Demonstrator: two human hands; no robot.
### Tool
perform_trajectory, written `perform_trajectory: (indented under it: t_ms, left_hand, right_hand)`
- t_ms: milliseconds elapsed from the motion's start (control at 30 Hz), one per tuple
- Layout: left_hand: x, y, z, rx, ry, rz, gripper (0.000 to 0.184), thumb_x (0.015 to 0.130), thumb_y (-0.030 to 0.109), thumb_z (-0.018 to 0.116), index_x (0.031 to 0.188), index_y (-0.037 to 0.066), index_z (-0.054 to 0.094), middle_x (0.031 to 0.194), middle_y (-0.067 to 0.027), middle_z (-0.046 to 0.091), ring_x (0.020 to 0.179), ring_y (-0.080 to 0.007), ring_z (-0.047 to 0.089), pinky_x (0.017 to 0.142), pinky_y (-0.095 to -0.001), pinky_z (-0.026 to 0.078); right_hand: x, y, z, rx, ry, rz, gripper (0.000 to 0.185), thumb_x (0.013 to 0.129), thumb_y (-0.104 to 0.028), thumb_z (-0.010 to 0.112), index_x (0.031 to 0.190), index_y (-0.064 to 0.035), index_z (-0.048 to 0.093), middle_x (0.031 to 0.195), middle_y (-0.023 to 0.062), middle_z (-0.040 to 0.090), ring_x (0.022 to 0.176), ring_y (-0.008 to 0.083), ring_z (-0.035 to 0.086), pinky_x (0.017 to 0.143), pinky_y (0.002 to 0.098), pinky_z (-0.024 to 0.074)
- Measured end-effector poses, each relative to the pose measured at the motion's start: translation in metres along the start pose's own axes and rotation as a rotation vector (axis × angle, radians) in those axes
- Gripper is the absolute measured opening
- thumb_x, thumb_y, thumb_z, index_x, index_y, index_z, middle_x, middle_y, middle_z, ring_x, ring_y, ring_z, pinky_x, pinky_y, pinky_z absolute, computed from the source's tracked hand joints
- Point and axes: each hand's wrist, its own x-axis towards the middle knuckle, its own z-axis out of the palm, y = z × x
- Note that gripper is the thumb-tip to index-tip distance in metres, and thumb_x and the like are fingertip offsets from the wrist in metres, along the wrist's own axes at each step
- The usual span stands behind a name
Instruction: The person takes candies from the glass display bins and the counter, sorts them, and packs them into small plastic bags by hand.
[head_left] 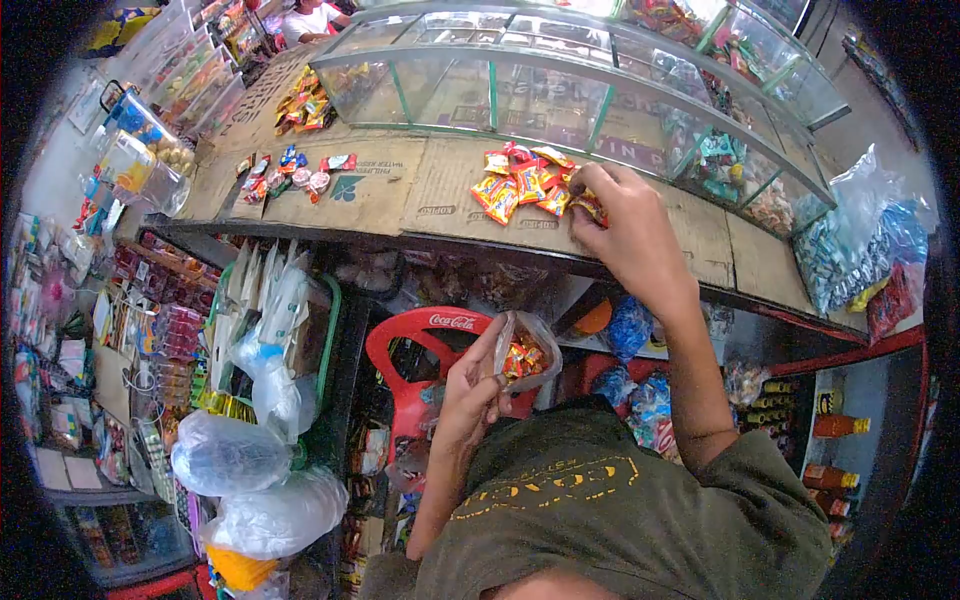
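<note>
My left hand (472,395) is closed on the edge of a small clear plastic bag (548,342), held mouth-up below the counter's front edge. Several orange-and-red wrapped candies (522,358) lie inside it. Over the counter, my right hand (636,228) pinches a wrapped candy (592,208) between thumb and fingers; the hand partly hides it. Just left of those fingers is a loose pile of yellow-and-red wrapped candies (515,187) on the cardboard.
Cardboard (430,180) covers the counter, backed by a divided glass case (450,95). Other candies (300,175) lie further left. A bulging candy bag (850,255) stands at right. Below are a red chair (410,350) and hanging plastic bags (235,455). Another person (312,22) is far back.
</note>
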Motion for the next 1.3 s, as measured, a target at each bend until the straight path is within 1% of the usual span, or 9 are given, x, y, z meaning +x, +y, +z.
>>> perform_trajectory:
  t_ms: [200, 267, 433, 633, 700, 1000, 1067, 1233, 1300]
  left_hand:
    - [0.002, -0.010, -0.003, -0.028, 0.006, 0.010, 0.072, 0.072, -0.004, 0.045, 0.142, -0.002, 0.028, 0.135, -0.0160, 0.046, 0.050, -0.0049, 0.052, 0.037, -0.0157, 0.037]
    - [0.004, -0.011, 0.000, -0.011, 0.051, -0.005, 0.076, 0.068, 0.000, 0.047, 0.142, -0.001, 0.030, 0.127, -0.0139, 0.054, 0.047, -0.0023, 0.049, 0.036, -0.0144, 0.034]
    - [0.004, -0.012, -0.002, -0.006, 0.029, -0.005, 0.077, 0.067, 0.000, 0.047, 0.142, -0.001, 0.029, 0.131, -0.0143, 0.051, 0.052, -0.0029, 0.052, 0.039, -0.0146, 0.038]
    - [0.006, -0.018, -0.005, -0.023, 0.019, 0.013, 0.078, 0.067, -0.001, 0.046, 0.142, -0.002, 0.028, 0.136, -0.0155, 0.047, 0.055, -0.0036, 0.055, 0.042, -0.0146, 0.041]
    - [0.006, -0.015, -0.005, -0.019, 0.022, 0.015, 0.078, 0.067, -0.001, 0.046, 0.142, -0.002, 0.028, 0.136, -0.0159, 0.047, 0.054, -0.0036, 0.055, 0.041, -0.0145, 0.041]
    - [0.006, -0.013, 0.001, 0.005, 0.045, -0.008, 0.078, 0.065, -0.003, 0.045, 0.142, -0.003, 0.029, 0.131, -0.0154, 0.051, 0.048, -0.0038, 0.051, 0.036, -0.0151, 0.035]
    - [0.008, -0.015, -0.003, -0.031, -0.017, -0.017, 0.073, 0.071, -0.007, 0.040, 0.143, -0.001, 0.027, 0.134, -0.0183, 0.047, 0.051, -0.0051, 0.054, 0.038, -0.0158, 0.038]
    - [0.008, -0.014, -0.005, -0.034, -0.002, -0.002, 0.073, 0.071, -0.007, 0.040, 0.143, -0.001, 0.027, 0.132, -0.0179, 0.049, 0.051, -0.0053, 0.054, 0.038, -0.0158, 0.038]
    - [0.009, -0.014, -0.005, -0.042, 0.007, 0.005, 0.073, 0.071, -0.007, 0.040, 0.143, -0.001, 0.027, 0.131, -0.0177, 0.050, 0.051, -0.0054, 0.054, 0.038, -0.0158, 0.038]
  right_hand:
    - [0.000, 0.019, -0.008, 0.066, 0.075, -0.004, 0.018, 0.076, -0.006, 0.064, 0.091, -0.0006, 0.055, 0.086, 0.0174, 0.062, 0.086, 0.0356, 0.060, 0.074, 0.0427, 0.0464]
    - [0.000, 0.022, -0.011, 0.099, 0.094, 0.029, 0.018, 0.077, -0.006, 0.064, 0.092, -0.0006, 0.056, 0.086, 0.0176, 0.062, 0.085, 0.0357, 0.060, 0.073, 0.0422, 0.0469]
    - [-0.003, 0.018, -0.018, 0.280, 0.218, 0.111, 0.016, 0.079, -0.004, 0.062, 0.094, -0.0008, 0.059, 0.087, 0.0169, 0.064, 0.081, 0.0357, 0.062, 0.073, 0.0409, 0.0481]
    - [-0.010, 0.024, -0.023, -0.063, 0.182, -0.131, 0.015, 0.078, 0.000, 0.058, 0.093, -0.0008, 0.063, 0.094, 0.0152, 0.062, 0.090, 0.0332, 0.059, 0.080, 0.0406, 0.0471]
    - [-0.009, 0.029, -0.020, -0.110, 0.014, -0.161, 0.015, 0.079, -0.003, 0.059, 0.092, -0.0014, 0.065, 0.097, 0.0147, 0.060, 0.095, 0.0326, 0.055, 0.084, 0.0401, 0.0457]
    - [-0.006, 0.029, -0.015, -0.237, 0.039, -0.208, 0.024, 0.075, -0.023, 0.068, 0.085, -0.0004, 0.065, 0.096, 0.0126, 0.059, 0.095, 0.0296, 0.055, 0.084, 0.0422, 0.0435]
    - [-0.006, 0.031, -0.017, -0.238, 0.068, -0.205, 0.023, 0.075, -0.021, 0.068, 0.084, -0.0006, 0.065, 0.095, 0.0122, 0.060, 0.094, 0.0290, 0.055, 0.084, 0.0414, 0.0436]
    - [-0.010, 0.029, -0.035, -0.200, 0.178, -0.188, 0.018, 0.074, -0.017, 0.068, 0.079, -0.0002, 0.065, 0.092, 0.0112, 0.060, 0.091, 0.0283, 0.056, 0.081, 0.0394, 0.0448]
    - [-0.020, 0.011, -0.048, -0.005, 0.156, -0.103, 0.017, 0.072, -0.016, 0.068, 0.077, 0.0007, 0.064, 0.090, 0.0117, 0.060, 0.088, 0.0289, 0.057, 0.078, 0.0393, 0.0460]
